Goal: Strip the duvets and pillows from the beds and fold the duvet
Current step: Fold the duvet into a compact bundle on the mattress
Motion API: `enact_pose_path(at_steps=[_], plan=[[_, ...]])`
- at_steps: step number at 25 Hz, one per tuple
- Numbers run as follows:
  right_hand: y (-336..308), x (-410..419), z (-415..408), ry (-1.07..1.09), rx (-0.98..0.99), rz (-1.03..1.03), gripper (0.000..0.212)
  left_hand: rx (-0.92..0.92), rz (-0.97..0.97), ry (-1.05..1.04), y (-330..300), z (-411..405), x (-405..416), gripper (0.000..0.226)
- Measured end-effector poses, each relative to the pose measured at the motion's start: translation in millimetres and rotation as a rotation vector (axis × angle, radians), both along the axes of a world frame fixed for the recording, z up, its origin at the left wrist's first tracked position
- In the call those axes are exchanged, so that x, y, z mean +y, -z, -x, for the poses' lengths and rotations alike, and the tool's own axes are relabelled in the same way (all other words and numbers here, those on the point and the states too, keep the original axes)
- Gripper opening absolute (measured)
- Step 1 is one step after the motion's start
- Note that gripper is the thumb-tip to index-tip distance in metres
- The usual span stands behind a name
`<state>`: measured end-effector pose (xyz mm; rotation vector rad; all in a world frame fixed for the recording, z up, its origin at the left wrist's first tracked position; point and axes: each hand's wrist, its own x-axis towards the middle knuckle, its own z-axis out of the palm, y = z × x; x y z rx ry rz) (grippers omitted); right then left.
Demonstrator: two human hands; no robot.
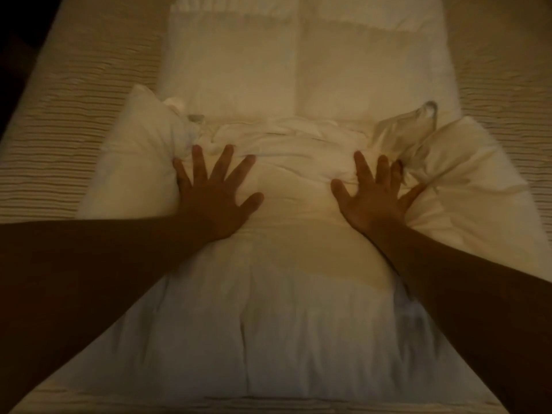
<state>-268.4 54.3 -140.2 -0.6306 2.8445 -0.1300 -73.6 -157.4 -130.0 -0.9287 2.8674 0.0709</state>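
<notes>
A white duvet [298,70] lies along the middle of the bed as a long strip running away from me. Its near part is doubled over into a thick fold [298,309], and the folded edge bunches up across the middle. My left hand [213,189] presses flat on that fold with fingers spread. My right hand [373,192] does the same a little to the right, fingers straight and splayed. Puffy corners of the duvet bulge out at either side of my hands. A small fabric tag [430,107] sticks up at the right corner.
The bare mattress [74,130] with a ribbed, striped cover shows on both sides of the duvet and along the near edge. A dark gap beyond the bed's left edge fills the upper left corner. The light is dim and yellow.
</notes>
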Motion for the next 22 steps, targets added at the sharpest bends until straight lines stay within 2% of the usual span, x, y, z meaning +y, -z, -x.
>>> enact_pose_path(at_steps=[2,4,7,9,12,16,17,19,22], plan=[[-14,6,-1,-0.018,-0.01,0.023,0.076,-0.02,0.068,0.061,-18,-6,-6,0.073],[-30,16,-4,-0.048,0.105,0.079,0.075,-0.045,0.179,0.119,-37,-17,-20,0.071],[-36,25,-13,0.084,0.24,0.138,0.08,-0.078,0.192,-0.026,-44,-38,-33,0.073],[-24,26,-17,0.202,0.177,0.114,0.089,-0.067,0.069,-0.13,-33,-41,-27,0.074],[-8,23,-15,0.222,0.079,0.099,0.091,-0.053,-0.053,-0.169,-16,-41,-23,0.075],[-32,9,-25,0.284,-0.046,0.096,0.088,-0.045,-0.074,-0.201,-33,-33,-15,0.082],[-44,3,-40,0.249,-0.057,0.114,0.085,-0.008,-0.076,-0.172,-44,-31,0,0.083],[-67,-7,-79,0.037,-0.065,0.152,0.077,0.053,-0.085,-0.014,-60,-35,40,0.079],[-79,2,-133,-0.275,-0.061,0.08,0.069,-0.018,-0.04,0.186,-59,-67,76,0.071]])
